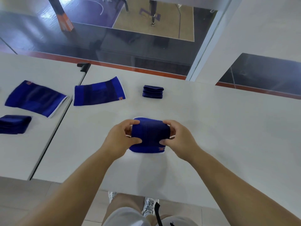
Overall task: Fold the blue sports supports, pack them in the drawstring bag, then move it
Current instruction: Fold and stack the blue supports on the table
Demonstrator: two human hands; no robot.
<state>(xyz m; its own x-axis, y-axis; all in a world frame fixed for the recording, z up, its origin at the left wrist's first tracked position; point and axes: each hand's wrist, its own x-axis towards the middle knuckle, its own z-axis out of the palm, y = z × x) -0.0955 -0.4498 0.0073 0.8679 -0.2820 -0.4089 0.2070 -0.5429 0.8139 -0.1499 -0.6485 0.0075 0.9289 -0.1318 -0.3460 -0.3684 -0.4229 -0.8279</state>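
Folding is under way: the left hand [121, 137] and right hand [177, 137] pinch a blue support [149, 136] doubled over near the table's [211, 128] front edge, which next needs pressing flat; no drawstring bag is visible
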